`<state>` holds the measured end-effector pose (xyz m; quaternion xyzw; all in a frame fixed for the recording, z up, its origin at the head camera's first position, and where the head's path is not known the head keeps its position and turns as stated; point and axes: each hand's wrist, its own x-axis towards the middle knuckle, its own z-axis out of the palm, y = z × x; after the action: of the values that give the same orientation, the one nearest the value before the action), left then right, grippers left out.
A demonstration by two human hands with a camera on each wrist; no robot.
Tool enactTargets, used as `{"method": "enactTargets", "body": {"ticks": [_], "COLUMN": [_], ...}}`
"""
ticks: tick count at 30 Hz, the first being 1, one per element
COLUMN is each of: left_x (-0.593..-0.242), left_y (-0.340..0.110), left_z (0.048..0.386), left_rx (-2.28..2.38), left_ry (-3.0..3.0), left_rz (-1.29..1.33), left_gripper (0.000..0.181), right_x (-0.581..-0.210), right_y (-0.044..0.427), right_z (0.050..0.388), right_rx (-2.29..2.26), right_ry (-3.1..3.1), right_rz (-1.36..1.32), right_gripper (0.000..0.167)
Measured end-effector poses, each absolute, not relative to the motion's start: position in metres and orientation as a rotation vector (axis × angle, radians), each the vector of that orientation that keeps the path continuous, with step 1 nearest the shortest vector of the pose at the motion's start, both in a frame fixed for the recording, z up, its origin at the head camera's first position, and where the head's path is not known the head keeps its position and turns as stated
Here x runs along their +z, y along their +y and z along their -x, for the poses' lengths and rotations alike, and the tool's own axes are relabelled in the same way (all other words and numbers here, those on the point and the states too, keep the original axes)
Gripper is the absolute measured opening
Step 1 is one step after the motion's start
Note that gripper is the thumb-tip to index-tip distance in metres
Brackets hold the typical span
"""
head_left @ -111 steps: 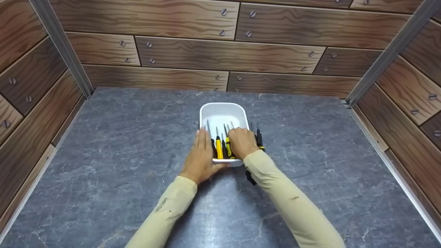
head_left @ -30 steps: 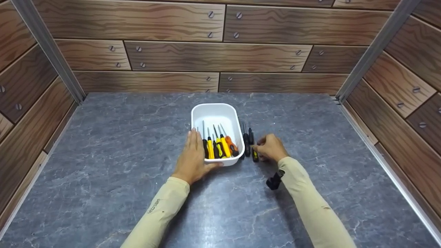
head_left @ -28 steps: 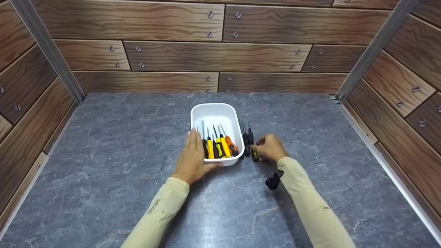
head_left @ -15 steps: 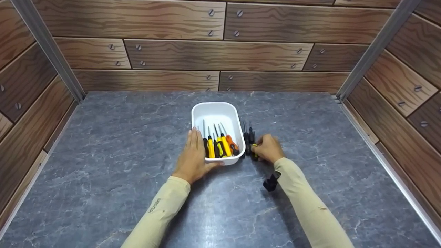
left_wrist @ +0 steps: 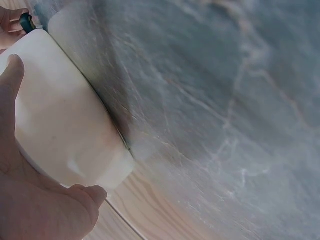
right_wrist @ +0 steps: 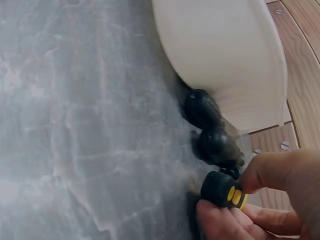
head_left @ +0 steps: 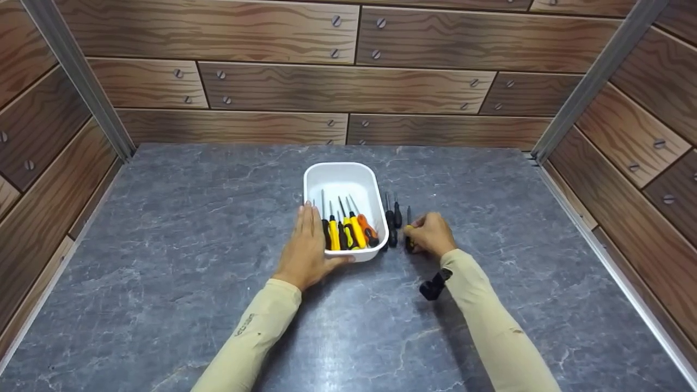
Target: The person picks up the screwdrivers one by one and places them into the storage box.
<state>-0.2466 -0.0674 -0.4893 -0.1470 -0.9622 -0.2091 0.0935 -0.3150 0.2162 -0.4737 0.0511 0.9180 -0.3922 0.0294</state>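
A white plastic tray [head_left: 340, 173] stands mid-table, with several screwdrivers lying side by side inside, their handles at the near end. Among them are a yellow screwdriver [head_left: 333, 234] and an orange-and-black screwdriver [head_left: 366, 228]. My left hand [head_left: 307, 247] rests along the tray's left wall with straight fingers, its thumb against the near wall. To the right of the tray, my right hand [head_left: 433, 235] pinches a black-and-yellow screwdriver [right_wrist: 217, 189] by the handle, shaft pointing away from me. Black screwdrivers [head_left: 391, 223] lie between that hand and the tray, close to its right wall.
The grey marbled tabletop [head_left: 190, 218] spreads around the tray. Wood-patterned panels [head_left: 272, 87] rise at the back and both sides, with metal posts at the corners. A small black device [head_left: 433, 286] sits on my right wrist.
My right hand has left the tray, where an orange-and-black screwdriver now shows, and gone right. In the last half second it has shifted the black-and-yellow screwdriver slightly right, away from the black ones.
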Motion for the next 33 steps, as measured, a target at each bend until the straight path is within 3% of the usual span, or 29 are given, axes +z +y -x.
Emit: {"method": "enactTargets", "body": {"ticks": [9, 20, 33], "left_x": [-0.488, -0.489, -0.489], "left_y": [-0.068, -0.066, -0.067], "left_z": [0.247, 0.246, 0.248], "left_rx": [-0.636, -0.603, -0.593], "left_ry": [-2.868, -2.809, -2.830], "left_rz": [0.426, 0.455, 0.443], "left_gripper": [0.127, 0.126, 0.128], "right_x": [-0.452, -0.429, -0.431], "right_y": [0.212, 0.169, 0.103], "right_z": [0.319, 0.326, 0.326], "right_rx": [-1.420, -1.870, -1.813], "right_ry": [2.804, 2.568, 2.462], "right_rz": [-0.242, -0.164, 0.002], "right_gripper": [0.028, 0.028, 0.021]}}
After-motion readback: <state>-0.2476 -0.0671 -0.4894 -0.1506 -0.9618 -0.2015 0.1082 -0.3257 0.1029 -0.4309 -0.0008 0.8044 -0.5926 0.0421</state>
